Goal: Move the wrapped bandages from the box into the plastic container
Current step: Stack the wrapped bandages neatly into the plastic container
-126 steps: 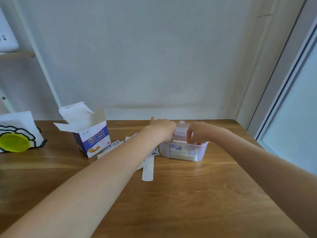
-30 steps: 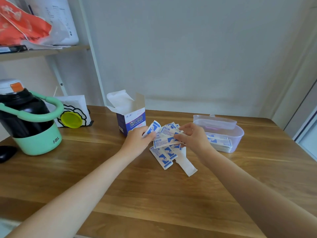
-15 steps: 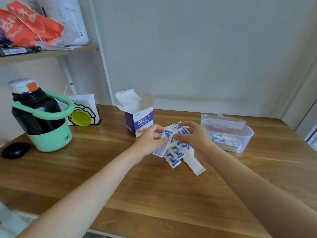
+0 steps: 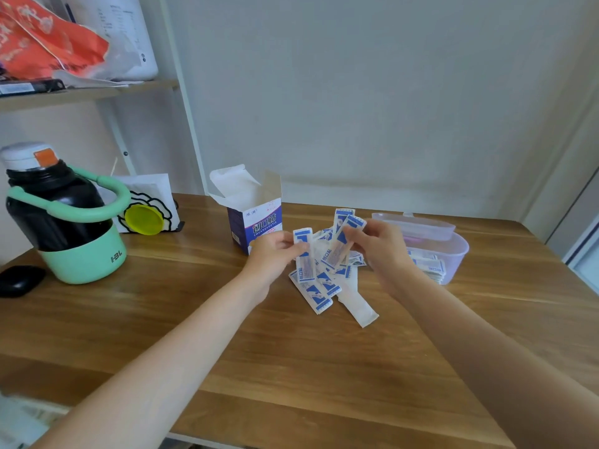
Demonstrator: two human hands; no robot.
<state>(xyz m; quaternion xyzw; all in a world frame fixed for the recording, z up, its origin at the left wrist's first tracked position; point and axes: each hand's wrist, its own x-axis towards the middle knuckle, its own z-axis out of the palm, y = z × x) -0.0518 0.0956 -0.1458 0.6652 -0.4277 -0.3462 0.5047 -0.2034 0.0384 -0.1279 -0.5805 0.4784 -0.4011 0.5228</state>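
Left hand point(image 4: 275, 251) raised just above the worktop point(image 4: 291, 367), thumb and fingers pinching one wrapped bandage point(image 4: 304, 257) held upright: a narrow white paper strip, blue band at the top, blue print lower down, a tan pad shape faintly showing through the middle. Right hand point(image 4: 379, 247) close beside it, fingers curled round a small bunch of bandages point(image 4: 340, 244), two or three strips fanned and tilted, same white wrapper with blue ends; exact count hard to tell. Between and below both hands, a loose pile of wrapped bandages point(image 4: 319, 291) lying flat on the wood, overlapping at odd angles, blue triangles and stripes on white. One plain white strip point(image 4: 356, 306) sticking out of the pile toward the camera, no print visible.

Behind the left hand, the bandage box point(image 4: 256, 222) standing upright, top flaps open, white inside, dark blue and white front with printed characters; partly hidden by the hand at its lower corner. To the right, just behind the right hand, the clear plastic container point(image 4: 453, 251), a stack of wrapped bandages visible through its wall, a clear lid point(image 4: 418, 223) resting across its back rim.

At far left, a black jug with mint-green base and handle point(image 4: 64, 215), a dark mouse-like object point(image 4: 19, 280) beside it, a yellow disc point(image 4: 144, 219) against a white holder.
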